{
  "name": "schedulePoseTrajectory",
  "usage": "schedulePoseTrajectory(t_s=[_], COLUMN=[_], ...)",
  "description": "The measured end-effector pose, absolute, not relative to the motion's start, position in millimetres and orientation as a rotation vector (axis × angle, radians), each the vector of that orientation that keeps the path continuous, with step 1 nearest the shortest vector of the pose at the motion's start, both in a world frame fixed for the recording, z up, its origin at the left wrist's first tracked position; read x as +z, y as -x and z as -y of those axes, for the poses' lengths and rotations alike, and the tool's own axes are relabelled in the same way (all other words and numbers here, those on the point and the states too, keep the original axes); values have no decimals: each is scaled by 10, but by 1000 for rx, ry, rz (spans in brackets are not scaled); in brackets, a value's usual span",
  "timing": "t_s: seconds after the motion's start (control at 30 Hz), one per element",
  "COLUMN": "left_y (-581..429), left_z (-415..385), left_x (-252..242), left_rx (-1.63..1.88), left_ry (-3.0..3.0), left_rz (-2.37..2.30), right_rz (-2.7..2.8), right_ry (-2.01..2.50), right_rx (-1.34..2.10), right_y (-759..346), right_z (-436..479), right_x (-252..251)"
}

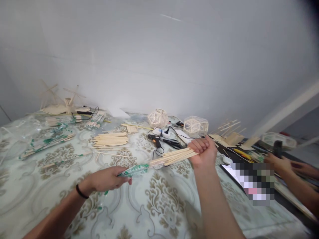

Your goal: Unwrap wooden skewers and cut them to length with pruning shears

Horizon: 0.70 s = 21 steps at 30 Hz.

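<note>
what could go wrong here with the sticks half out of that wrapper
1. The right hand grips the bundle of sticks at one end only. If the left hand tugs the wrapper hard, sticks could slip out and scatter over the table.
2. The bundle hangs close above the black cable of the glue gun. A swing might snag it.

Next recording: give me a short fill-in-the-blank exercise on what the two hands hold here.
1. The right hand grips a bundle of thin wooden ____.
2. The left hand pinches a wrapper printed in white and ____.
3. The band around the left wrist is ____ in colour.
Missing words: sticks; green; black.
</note>
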<state>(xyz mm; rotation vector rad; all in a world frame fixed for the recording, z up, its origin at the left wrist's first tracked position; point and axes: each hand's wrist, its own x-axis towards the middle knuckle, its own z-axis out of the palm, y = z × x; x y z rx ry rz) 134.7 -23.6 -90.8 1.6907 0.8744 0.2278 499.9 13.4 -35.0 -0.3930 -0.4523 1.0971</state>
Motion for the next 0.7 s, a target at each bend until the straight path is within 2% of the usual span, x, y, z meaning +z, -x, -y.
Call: schedulePoseTrajectory(t_s=[0.37,0.57,0.7], left_y=[-1077,-1226,-1430], left_z=[0,-16,84], left_x=[-948,-1000,-1051], left_rx=[560,790,803], left_ry=[-1547,-1492,-1511], left_rz=[-1024,-1077,-948], right_rz=[645,780,819], right_ry=[517,675,634], right_rx=[939,1092,1246], right_y=[-5217,-4607,-4173], right_z=[160,61,-22], right_x=[312,167,26])
